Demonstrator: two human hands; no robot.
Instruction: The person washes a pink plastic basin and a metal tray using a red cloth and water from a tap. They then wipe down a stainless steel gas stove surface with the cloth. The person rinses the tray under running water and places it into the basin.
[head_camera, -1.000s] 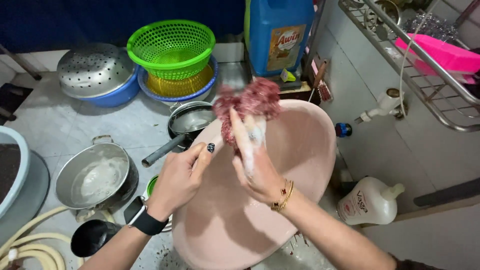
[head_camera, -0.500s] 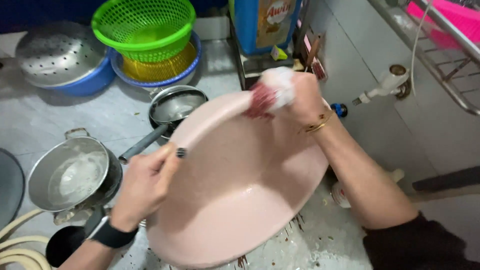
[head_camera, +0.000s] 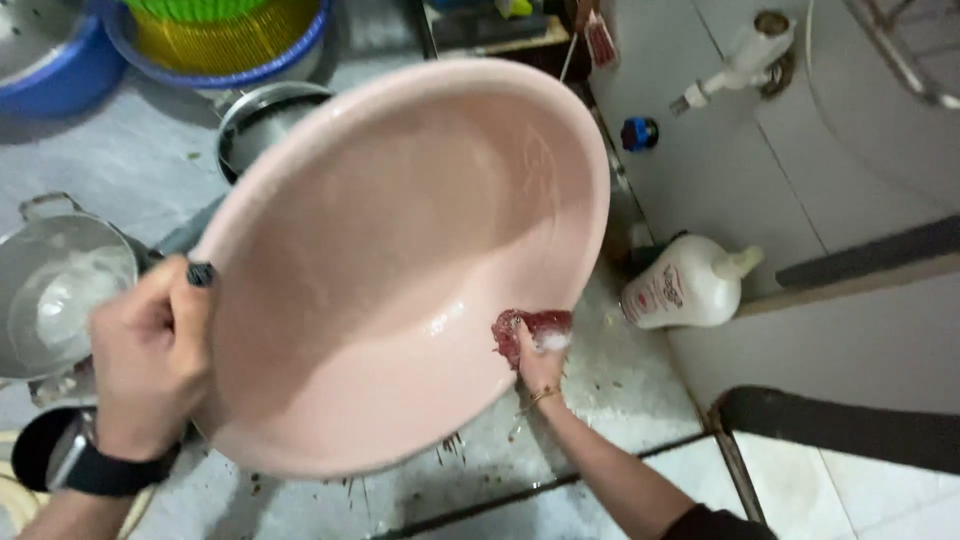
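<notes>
On the wet grey floor (head_camera: 620, 380) beside a tiled wall, one large pink basin (head_camera: 400, 250) is held tilted on its edge, its hollow turned toward the camera. Two hands are seen. The left hand (head_camera: 150, 355) is closed over the basin's left rim, thumb pressed against the inside. The right hand (head_camera: 540, 365) is clenched on one red scrubber (head_camera: 530, 330), foamy with soap, which is pressed against the basin's lower right rim.

One white bottle (head_camera: 685, 285) lies on its side near the wall, just right of the basin. One steel pot (head_camera: 60, 290) stands at the left, one steel pan (head_camera: 262, 115) is partly hidden behind the basin, and a stack of bowls (head_camera: 220, 45) is placed at the top. One tap (head_camera: 745, 50) is fixed to the wall.

The basin's inside is smooth, glossy and wet, with small suds near the bottom.
</notes>
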